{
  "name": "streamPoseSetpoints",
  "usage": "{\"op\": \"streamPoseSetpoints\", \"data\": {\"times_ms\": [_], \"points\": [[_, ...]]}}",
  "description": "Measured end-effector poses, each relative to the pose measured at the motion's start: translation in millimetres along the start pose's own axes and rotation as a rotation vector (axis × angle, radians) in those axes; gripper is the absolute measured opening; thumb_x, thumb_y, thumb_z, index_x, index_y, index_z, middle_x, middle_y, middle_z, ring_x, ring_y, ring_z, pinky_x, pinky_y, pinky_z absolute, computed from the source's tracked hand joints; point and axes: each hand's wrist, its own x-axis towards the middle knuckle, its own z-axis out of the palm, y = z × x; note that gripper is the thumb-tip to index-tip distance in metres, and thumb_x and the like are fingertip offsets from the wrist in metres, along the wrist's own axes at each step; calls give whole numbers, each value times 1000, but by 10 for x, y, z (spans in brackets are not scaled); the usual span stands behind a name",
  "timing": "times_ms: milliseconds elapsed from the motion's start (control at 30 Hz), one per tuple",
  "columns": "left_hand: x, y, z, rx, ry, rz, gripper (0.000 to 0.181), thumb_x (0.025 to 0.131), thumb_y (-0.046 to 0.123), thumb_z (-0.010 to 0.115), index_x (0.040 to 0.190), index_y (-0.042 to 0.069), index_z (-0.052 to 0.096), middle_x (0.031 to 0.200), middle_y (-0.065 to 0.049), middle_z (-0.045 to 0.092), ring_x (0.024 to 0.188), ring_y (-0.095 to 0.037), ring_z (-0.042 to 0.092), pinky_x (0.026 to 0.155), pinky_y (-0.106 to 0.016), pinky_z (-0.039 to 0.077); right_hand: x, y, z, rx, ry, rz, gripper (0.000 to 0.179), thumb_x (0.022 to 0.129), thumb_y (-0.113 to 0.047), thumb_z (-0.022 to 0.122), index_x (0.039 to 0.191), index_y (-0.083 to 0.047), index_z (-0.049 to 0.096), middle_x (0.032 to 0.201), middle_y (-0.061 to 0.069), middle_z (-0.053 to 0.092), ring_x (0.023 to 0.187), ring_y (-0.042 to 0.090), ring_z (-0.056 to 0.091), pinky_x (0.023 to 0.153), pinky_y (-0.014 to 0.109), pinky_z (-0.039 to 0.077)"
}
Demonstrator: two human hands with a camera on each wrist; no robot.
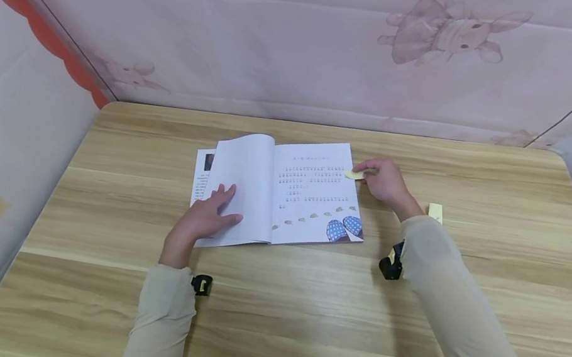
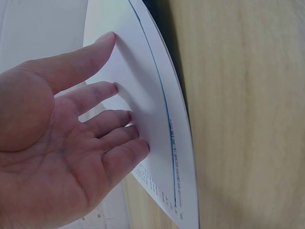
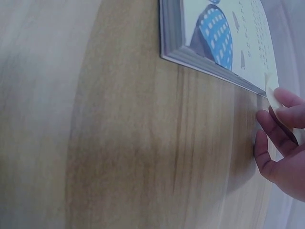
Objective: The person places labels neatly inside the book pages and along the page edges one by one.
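An open book [image 1: 313, 189] lies on the wooden table, its right page printed with text and a blue dotted drawing. My left hand [image 1: 209, 214] rests with spread fingers on the blank left page [image 1: 247, 171]; in the left wrist view its fingertips touch the paper. At the right page's outer edge, my right hand [image 1: 384, 180] pinches a pale yellow sticky note [image 1: 355, 175] between thumb and fingers. The note [image 3: 272, 98] overlaps the page edge in the right wrist view.
A pad of yellow sticky notes [image 1: 435, 212] lies right of the book, beside the right forearm. Black wrist-worn devices show by the left cuff [image 1: 201, 284] and the right cuff [image 1: 392, 262]. Fabric printed with rabbits [image 1: 286, 44] hangs behind the table [image 1: 295, 320].
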Motion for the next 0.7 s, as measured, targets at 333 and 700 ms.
{"op": "streamPoseSetpoints", "data": {"times_ms": [333,700], "points": [[6,-10,4,3,0,4,69,91,31,54,147,17,17,152,-11,3,138,-29,1,107,-53,9,6,21,17,-35,-3,-20,30,86,11,43,102,2,66,117,21,58,97,30,53,64,27,43],[12,-8,18,8,12,9,68,91,31,54,146,16,18,151,-12,4,138,-29,2,108,-52,9,-6,12,3,-62,-33,-12,29,87,7,43,105,1,65,121,20,55,110,32,48,85,41,42]]}}
